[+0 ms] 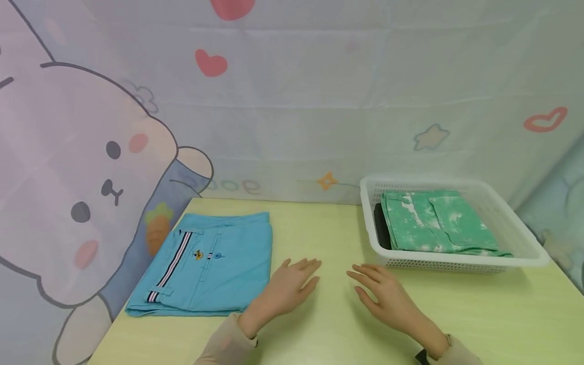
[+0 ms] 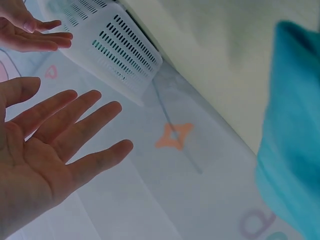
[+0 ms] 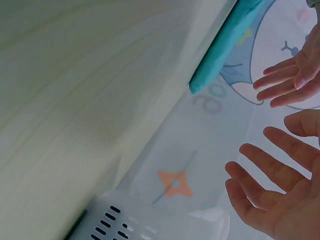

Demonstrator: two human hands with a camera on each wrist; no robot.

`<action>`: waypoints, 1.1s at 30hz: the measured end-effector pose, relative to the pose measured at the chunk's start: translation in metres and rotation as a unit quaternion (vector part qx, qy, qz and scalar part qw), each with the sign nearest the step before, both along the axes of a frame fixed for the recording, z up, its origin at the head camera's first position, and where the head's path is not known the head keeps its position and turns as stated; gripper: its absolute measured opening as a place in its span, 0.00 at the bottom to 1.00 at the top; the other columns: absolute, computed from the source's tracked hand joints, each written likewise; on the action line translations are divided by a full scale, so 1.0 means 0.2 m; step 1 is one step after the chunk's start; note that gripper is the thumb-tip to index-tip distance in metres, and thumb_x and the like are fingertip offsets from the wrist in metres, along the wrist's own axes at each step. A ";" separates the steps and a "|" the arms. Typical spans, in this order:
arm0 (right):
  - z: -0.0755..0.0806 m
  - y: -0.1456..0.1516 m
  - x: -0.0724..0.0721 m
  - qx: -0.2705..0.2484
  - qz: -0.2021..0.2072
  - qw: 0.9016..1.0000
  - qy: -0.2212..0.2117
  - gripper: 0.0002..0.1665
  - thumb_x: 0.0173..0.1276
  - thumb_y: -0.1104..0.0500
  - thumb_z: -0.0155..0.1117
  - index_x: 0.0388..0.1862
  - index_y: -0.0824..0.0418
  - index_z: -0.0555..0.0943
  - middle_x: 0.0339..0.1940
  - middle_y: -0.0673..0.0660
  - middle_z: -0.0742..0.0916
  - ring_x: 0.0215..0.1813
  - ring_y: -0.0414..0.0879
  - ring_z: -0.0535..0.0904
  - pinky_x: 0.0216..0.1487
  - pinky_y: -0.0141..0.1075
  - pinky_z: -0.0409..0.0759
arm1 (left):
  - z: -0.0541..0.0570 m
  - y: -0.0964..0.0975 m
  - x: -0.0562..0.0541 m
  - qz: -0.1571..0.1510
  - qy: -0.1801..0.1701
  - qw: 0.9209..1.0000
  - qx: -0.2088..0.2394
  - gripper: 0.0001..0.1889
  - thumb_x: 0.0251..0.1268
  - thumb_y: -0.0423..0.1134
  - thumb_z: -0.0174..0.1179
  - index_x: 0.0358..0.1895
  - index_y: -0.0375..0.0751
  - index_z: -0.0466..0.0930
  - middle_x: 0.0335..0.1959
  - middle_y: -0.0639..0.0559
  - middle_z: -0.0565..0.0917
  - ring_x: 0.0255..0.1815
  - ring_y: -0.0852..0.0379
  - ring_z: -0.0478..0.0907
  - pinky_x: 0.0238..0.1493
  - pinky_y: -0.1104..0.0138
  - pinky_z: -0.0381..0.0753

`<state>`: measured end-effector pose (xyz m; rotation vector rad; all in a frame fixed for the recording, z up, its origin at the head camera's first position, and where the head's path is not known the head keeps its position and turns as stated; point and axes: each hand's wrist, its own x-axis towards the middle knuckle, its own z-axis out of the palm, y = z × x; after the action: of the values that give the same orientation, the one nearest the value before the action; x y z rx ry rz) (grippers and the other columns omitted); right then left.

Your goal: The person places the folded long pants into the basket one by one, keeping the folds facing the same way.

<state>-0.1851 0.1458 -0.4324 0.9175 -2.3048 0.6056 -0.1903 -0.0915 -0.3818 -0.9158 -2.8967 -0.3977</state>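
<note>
Folded blue trousers [image 1: 237, 274] with a striped waistband trim, a button and a small embroidered emblem lie on the left of the table. Just to their right my left hand [image 1: 287, 286] hovers with relaxed, spread fingers, holding nothing; the left wrist view shows its bare palm [image 2: 45, 155]. My right hand [image 1: 388, 299] faces it across a gap, also bare, its fingers loosely extended. Beyond the right hand stands a white plastic basket [image 1: 461, 261]. Inside it lies a folded green garment [image 1: 438, 223] with white blotches, with a dark item [image 1: 381, 226] partly hidden beneath.
The pale yellow table [image 1: 315, 228] backs onto a hanging cloth [image 1: 296, 132] printed with hearts, a star and a large cartoon rabbit [image 1: 91, 192]. The basket stands near the table's back right edge.
</note>
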 end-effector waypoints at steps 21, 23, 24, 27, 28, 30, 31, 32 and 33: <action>0.02 -0.11 -0.01 -0.047 0.002 0.996 -0.081 0.19 0.56 0.62 0.63 0.49 0.56 0.79 0.47 0.54 0.83 0.50 0.47 0.77 0.46 0.42 0.79 | 0.06 -0.12 0.03 0.001 0.022 0.997 0.071 0.20 0.66 0.43 0.48 0.59 0.41 0.70 0.51 0.48 0.79 0.50 0.55 0.78 0.48 0.64 0.78; 0.03 -0.12 -0.01 -0.054 0.000 0.994 -0.093 0.18 0.57 0.61 0.63 0.49 0.56 0.79 0.47 0.54 0.83 0.50 0.46 0.78 0.45 0.41 0.79 | 0.07 -0.14 0.03 0.002 0.028 0.997 0.077 0.19 0.66 0.42 0.49 0.58 0.41 0.70 0.50 0.48 0.80 0.49 0.55 0.78 0.47 0.64 0.78; 0.03 -0.13 -0.01 -0.057 -0.001 0.994 -0.097 0.18 0.58 0.61 0.62 0.49 0.55 0.79 0.47 0.54 0.84 0.50 0.46 0.78 0.45 0.41 0.79 | 0.07 -0.14 0.03 0.004 0.031 0.996 0.080 0.19 0.65 0.42 0.49 0.58 0.41 0.70 0.49 0.48 0.81 0.48 0.56 0.79 0.46 0.64 0.79; 0.04 -0.14 0.00 -0.065 -0.007 0.992 -0.109 0.18 0.58 0.61 0.62 0.49 0.54 0.79 0.46 0.53 0.84 0.50 0.45 0.78 0.45 0.40 0.79 | 0.08 -0.16 0.03 0.007 0.038 0.995 0.087 0.19 0.65 0.41 0.50 0.58 0.40 0.71 0.47 0.47 0.82 0.46 0.55 0.80 0.44 0.64 0.79; 0.04 -0.15 0.00 -0.069 -0.009 0.991 -0.114 0.17 0.59 0.61 0.62 0.49 0.54 0.79 0.46 0.52 0.84 0.50 0.45 0.78 0.45 0.40 0.79 | 0.08 -0.17 0.03 0.008 0.040 0.995 0.091 0.19 0.65 0.41 0.50 0.58 0.40 0.71 0.47 0.47 0.82 0.46 0.55 0.80 0.44 0.64 0.79; 0.05 -0.15 0.01 -0.073 -0.013 0.989 -0.125 0.17 0.59 0.61 0.61 0.49 0.54 0.79 0.46 0.51 0.84 0.50 0.44 0.78 0.46 0.39 0.79 | 0.08 -0.18 0.04 0.010 0.040 0.995 0.092 0.19 0.64 0.40 0.50 0.58 0.40 0.71 0.45 0.46 0.82 0.45 0.55 0.80 0.43 0.64 0.79; 0.05 -0.16 0.01 -0.074 -0.015 0.989 -0.130 0.17 0.59 0.60 0.61 0.49 0.54 0.79 0.47 0.50 0.84 0.50 0.44 0.77 0.46 0.39 0.78 | 0.08 -0.19 0.04 0.012 0.041 0.995 0.091 0.19 0.65 0.40 0.50 0.58 0.40 0.71 0.45 0.46 0.82 0.42 0.55 0.81 0.41 0.65 0.79; 0.05 -0.16 0.01 -0.076 -0.017 0.988 -0.137 0.17 0.60 0.60 0.61 0.49 0.54 0.79 0.47 0.50 0.83 0.50 0.44 0.77 0.46 0.39 0.78 | 0.08 -0.20 0.04 0.016 0.039 0.995 0.091 0.19 0.65 0.40 0.50 0.58 0.40 0.71 0.45 0.46 0.82 0.38 0.56 0.81 0.39 0.65 0.79; 0.05 -0.16 0.01 -0.079 -0.017 0.986 -0.143 0.17 0.60 0.60 0.60 0.49 0.54 0.79 0.47 0.50 0.83 0.50 0.44 0.77 0.47 0.39 0.78 | 0.08 -0.20 0.04 0.019 0.040 0.995 0.090 0.19 0.64 0.40 0.50 0.58 0.39 0.71 0.45 0.46 0.82 0.34 0.58 0.80 0.37 0.67 0.79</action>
<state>-0.1828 0.1136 -0.4221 0.7548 -2.4733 0.9427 -0.1822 -0.1323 -0.3659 -0.8288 -2.7469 -0.5950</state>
